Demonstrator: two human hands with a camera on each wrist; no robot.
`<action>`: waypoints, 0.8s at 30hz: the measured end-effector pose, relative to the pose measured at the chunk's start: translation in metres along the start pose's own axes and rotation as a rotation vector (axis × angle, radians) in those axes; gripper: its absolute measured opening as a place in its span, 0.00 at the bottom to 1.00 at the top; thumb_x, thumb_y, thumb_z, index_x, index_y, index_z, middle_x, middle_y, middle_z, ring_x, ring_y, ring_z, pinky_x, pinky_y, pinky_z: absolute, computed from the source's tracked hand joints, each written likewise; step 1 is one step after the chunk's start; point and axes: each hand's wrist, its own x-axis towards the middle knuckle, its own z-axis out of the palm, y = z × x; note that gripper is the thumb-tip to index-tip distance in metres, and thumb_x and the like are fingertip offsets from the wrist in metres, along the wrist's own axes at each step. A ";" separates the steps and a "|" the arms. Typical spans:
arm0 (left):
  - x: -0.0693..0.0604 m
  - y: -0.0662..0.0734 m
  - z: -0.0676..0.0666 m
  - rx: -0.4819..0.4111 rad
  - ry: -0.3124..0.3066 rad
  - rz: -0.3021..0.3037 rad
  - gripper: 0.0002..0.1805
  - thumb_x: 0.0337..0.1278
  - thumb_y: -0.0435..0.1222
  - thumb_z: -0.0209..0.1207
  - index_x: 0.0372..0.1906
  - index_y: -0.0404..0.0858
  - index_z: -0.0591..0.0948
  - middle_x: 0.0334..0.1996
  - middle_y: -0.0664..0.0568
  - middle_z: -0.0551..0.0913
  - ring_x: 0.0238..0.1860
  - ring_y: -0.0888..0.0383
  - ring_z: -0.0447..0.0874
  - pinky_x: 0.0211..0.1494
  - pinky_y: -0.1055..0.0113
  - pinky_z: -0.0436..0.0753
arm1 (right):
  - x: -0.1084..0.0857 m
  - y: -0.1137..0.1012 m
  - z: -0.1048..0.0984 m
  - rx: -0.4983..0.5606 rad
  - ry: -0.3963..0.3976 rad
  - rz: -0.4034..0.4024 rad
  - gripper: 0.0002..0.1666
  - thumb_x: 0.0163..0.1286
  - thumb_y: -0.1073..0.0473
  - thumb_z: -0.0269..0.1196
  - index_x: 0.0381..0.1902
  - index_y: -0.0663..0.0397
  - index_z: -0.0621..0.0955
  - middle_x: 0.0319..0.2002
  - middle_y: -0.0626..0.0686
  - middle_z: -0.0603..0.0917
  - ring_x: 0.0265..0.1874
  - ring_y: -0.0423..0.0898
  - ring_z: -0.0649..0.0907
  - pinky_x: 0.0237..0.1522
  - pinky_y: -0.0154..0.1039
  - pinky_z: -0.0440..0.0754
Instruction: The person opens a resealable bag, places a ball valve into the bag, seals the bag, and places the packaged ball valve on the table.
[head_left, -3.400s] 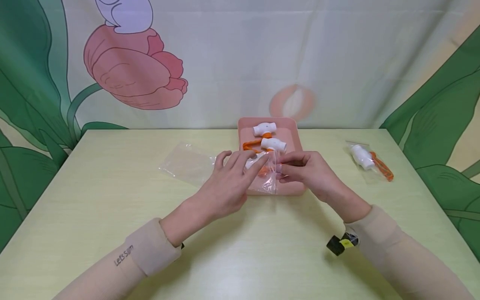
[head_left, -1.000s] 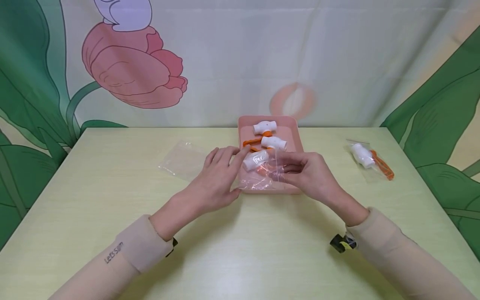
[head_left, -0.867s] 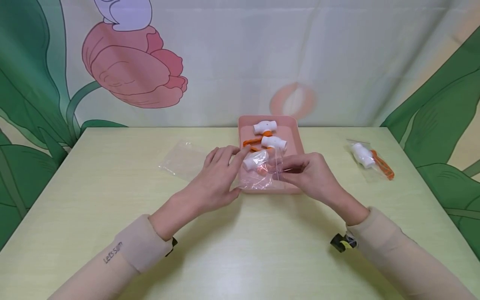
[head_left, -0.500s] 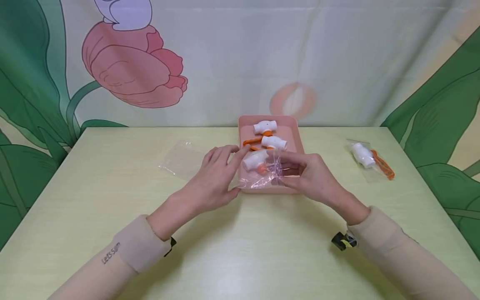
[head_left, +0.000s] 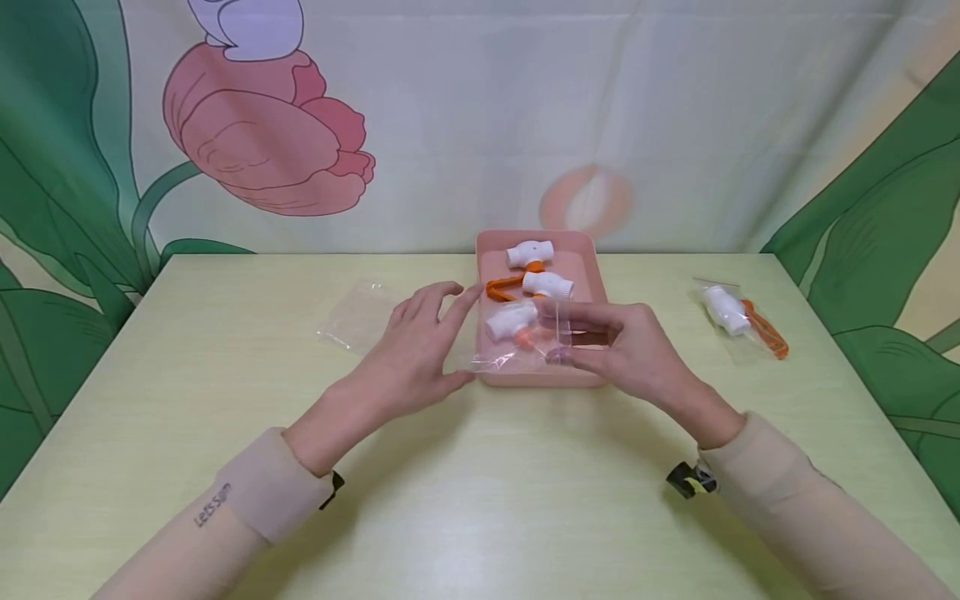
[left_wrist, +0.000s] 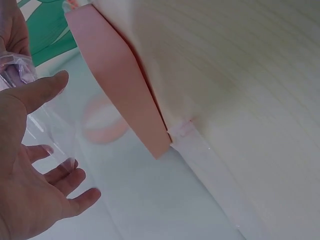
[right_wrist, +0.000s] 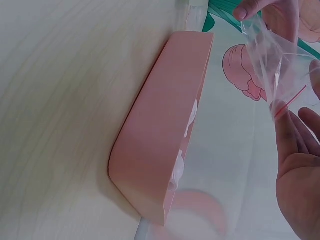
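Note:
A clear zip bag (head_left: 498,360) hangs over the near part of the pink tray (head_left: 540,379). My right hand (head_left: 637,354) holds it by the mouth end, fingers above and thumb below. A red zip line (right_wrist: 290,102) shows near that thumb in the right wrist view. At the other end of the bag is my left hand (head_left: 408,354), its fingers and thumb spread apart; in the left wrist view its fingertips touch or nearly touch the film. A white ball valve with an orange part (head_left: 512,321) shows through the bag; it seems to lie in the tray behind it.
Two more white ball valves with orange handles, a far one (head_left: 530,253) and a middle one (head_left: 548,285), lie in the tray. A bagged ball valve (head_left: 727,312) is on the table at right. Another clear bag (head_left: 352,321) lies flat left of the tray.
My left hand has drawn back left, off the tray and its fingers spread wider. My right hand keeps its hold on the bag, with fingers and thumb further apart at its mouth.

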 end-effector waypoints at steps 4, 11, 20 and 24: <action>0.000 -0.003 -0.002 -0.005 -0.006 -0.024 0.56 0.53 0.41 0.76 0.81 0.40 0.54 0.73 0.39 0.60 0.74 0.42 0.55 0.72 0.44 0.65 | 0.001 0.001 -0.001 -0.043 -0.006 -0.038 0.25 0.61 0.66 0.76 0.58 0.58 0.86 0.53 0.52 0.88 0.45 0.48 0.89 0.46 0.38 0.86; -0.001 -0.005 -0.004 -0.011 0.002 -0.029 0.53 0.55 0.36 0.73 0.81 0.39 0.54 0.72 0.39 0.61 0.73 0.42 0.59 0.70 0.44 0.68 | 0.003 0.004 0.000 -0.147 0.011 -0.147 0.31 0.61 0.70 0.75 0.63 0.57 0.83 0.54 0.56 0.87 0.45 0.48 0.89 0.45 0.36 0.86; -0.001 -0.007 -0.006 -0.038 -0.033 -0.048 0.64 0.48 0.50 0.79 0.83 0.41 0.51 0.78 0.39 0.52 0.78 0.41 0.49 0.75 0.40 0.58 | 0.003 -0.002 0.001 -0.181 -0.021 -0.105 0.35 0.59 0.67 0.77 0.65 0.57 0.81 0.53 0.57 0.87 0.45 0.50 0.89 0.46 0.39 0.86; 0.002 -0.002 -0.005 -0.037 -0.019 0.020 0.65 0.46 0.55 0.78 0.82 0.39 0.52 0.78 0.39 0.52 0.78 0.42 0.48 0.76 0.40 0.53 | 0.004 -0.003 0.003 -0.208 -0.033 -0.142 0.34 0.58 0.68 0.77 0.63 0.61 0.82 0.51 0.58 0.87 0.44 0.51 0.90 0.46 0.41 0.86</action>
